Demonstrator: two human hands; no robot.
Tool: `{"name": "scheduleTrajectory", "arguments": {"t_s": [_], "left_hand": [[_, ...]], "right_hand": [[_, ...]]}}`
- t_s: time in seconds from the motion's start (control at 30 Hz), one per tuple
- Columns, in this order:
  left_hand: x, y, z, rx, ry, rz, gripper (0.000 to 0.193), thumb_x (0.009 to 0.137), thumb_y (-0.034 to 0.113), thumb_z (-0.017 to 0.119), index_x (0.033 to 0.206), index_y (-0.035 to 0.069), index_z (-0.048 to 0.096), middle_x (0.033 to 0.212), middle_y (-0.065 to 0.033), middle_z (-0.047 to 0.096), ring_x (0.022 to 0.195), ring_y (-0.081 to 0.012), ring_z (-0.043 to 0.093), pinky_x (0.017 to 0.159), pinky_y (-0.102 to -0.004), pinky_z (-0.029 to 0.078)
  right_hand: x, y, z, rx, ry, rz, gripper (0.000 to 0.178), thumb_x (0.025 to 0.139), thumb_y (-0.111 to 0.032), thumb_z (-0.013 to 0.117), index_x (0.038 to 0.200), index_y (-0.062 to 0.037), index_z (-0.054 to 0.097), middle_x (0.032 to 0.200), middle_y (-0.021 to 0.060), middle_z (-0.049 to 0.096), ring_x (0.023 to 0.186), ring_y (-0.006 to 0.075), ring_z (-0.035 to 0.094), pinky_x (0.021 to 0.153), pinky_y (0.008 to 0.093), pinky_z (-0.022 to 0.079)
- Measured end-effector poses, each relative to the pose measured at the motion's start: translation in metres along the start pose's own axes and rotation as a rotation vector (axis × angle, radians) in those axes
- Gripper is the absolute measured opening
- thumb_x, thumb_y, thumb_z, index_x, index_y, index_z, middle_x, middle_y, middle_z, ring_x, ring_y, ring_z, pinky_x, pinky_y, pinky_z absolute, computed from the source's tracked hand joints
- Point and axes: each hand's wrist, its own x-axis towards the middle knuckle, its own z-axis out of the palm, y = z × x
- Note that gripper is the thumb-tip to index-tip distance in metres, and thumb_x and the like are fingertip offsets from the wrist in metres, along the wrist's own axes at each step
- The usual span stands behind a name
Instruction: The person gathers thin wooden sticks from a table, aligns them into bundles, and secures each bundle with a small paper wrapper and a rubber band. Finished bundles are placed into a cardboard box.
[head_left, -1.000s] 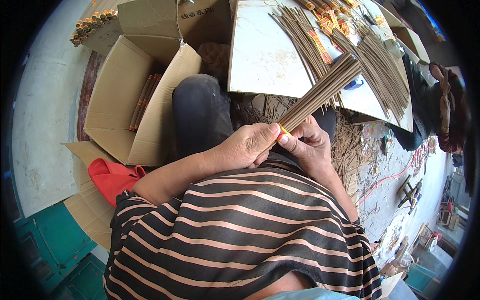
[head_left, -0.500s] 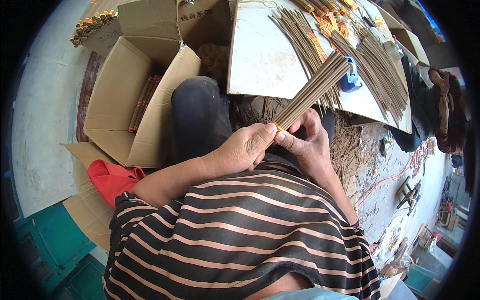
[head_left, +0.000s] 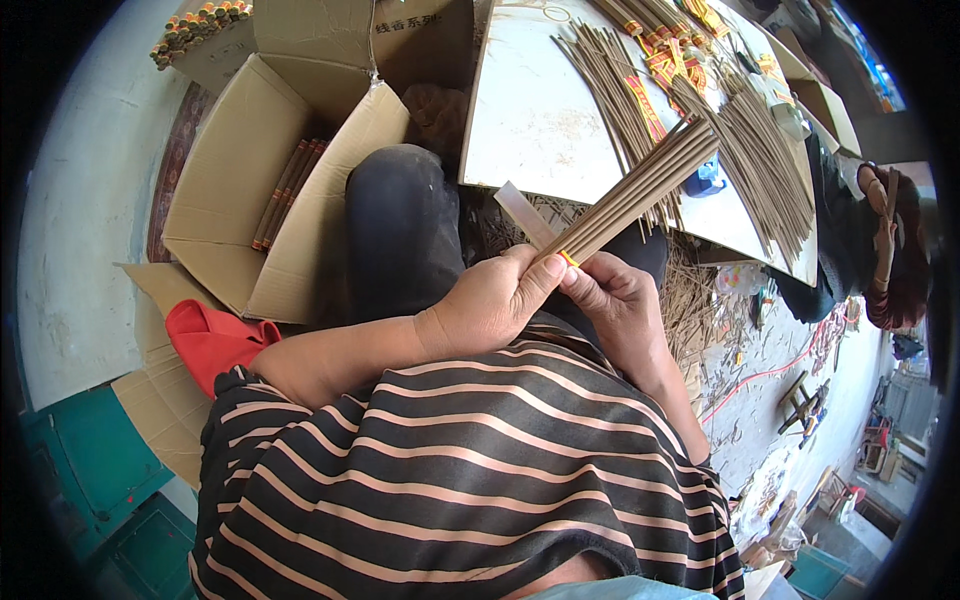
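A bundle of brown incense sticks slants up and to the right from my lap toward the table. My left hand is closed round its lower end, the thumb pressed on a yellow-and-red paper band. On the other side of that band, my right hand pinches with thumb and bent fingers. A pale, shiny flat strip sticks out up and left beside the bundle, just above my left hand; its lower end is hidden. The bundle's bottom is covered by my hands.
The white table holds loose incense sticks, red-and-yellow labels and a blue tape dispenser. At left stands an open cardboard box with banded bundles inside. A red cloth lies near my left elbow. Another person is at right.
The pale strip now shows beside the bundle. My right hand's fingers have come lower and closer round the band, and the view has shifted slightly.
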Motion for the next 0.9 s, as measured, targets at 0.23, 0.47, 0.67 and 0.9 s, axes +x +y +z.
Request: {"name": "scheduleTrajectory", "arguments": {"t_s": [0.23, 0.47, 0.67, 0.9], "left_hand": [[0.001, 0.002, -0.003, -0.16, -0.174, 0.004, 0.057, 0.095, 0.049, 0.029, 0.112, -0.003, 0.045, 0.062, 0.0002, 0.043, 0.052, -0.006, 0.042, 0.048, -0.0189, 0.037], [0.007, -0.008, -0.003, -0.427, -0.38, -0.061, 0.058, 0.092, 0.056, 0.031, 0.1, 0.002, 0.051, 0.057, 0.0019, 0.041, 0.048, -0.0051, 0.038, 0.045, -0.0188, 0.032], [0.016, -0.01, -0.008, -0.479, -0.506, -0.142, 0.059, 0.09, 0.059, 0.028, 0.096, 0.005, 0.048, 0.058, 0.0015, 0.039, 0.051, -0.0073, 0.039, 0.048, -0.0195, 0.034], [0.017, -0.001, -0.007, -0.628, -0.502, -0.226, 0.053, 0.091, 0.055, 0.035, 0.091, 0.006, 0.052, 0.054, 0.0021, 0.039, 0.046, -0.0065, 0.036, 0.046, -0.0186, 0.031]], "right_hand": [[0.004, 0.009, -0.006, 0.182, -0.119, -0.04, 0.025, 0.087, -0.02, 0.061, 0.099, 0.0025, 0.063, 0.094, 0.0037, 0.056, 0.085, 0.0106, 0.051, 0.076, 0.0249, 0.042], [0.014, 0.029, -0.009, 0.428, -0.239, -0.193, 0.024, 0.079, -0.018, 0.069, 0.095, -0.0004, 0.065, 0.098, 0.0041, 0.054, 0.09, 0.0142, 0.052, 0.081, 0.0302, 0.043], [0.027, 0.033, -0.014, 0.467, -0.281, -0.228, 0.02, 0.074, -0.017, 0.073, 0.087, -0.0031, 0.067, 0.1, 0.0046, 0.053, 0.089, 0.0156, 0.053, 0.083, 0.0307, 0.043], [0.026, 0.024, -0.01, 0.65, -0.314, 0.045, 0.072, 0.061, -0.023, 0.082, 0.119, 0.0049, 0.05, 0.108, 0.0099, 0.058, 0.1, 0.0184, 0.055, 0.092, 0.0307, 0.042]]}}
